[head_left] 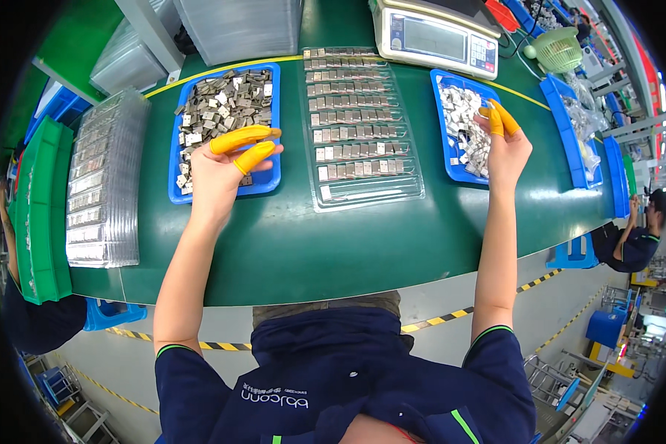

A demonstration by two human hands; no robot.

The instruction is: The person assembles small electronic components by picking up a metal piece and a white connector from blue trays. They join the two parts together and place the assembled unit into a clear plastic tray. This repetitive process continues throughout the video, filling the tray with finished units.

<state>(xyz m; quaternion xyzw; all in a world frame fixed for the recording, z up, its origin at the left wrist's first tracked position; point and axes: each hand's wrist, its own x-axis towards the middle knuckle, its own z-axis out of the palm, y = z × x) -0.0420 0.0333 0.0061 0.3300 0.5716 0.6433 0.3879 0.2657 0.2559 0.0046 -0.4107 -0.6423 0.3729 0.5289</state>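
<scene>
My left hand [218, 166] is over the near right part of a blue tray [275, 103] heaped with small grey metal connector housings [229, 100]. Its yellow-capped thumb and forefinger are drawn together, and whatever lies between the tips is too small to make out. On the other side, my right hand [509, 152] hangs over a second blue tray [459, 175] of small white parts [462, 122]. Its yellow-capped fingers are pinched together, their contents unclear. Between the trays lies a clear plastic blister tray [370, 196] with rows of connectors; its nearest row holds one piece at the left.
A digital scale [433, 41] stands behind the right tray. Stacked clear blister trays [103, 185] and a green bin [43, 214] are at the left. More blue bins [570, 133] and a green basket [557, 50] stand right. A co-worker [636, 229] sits at far right.
</scene>
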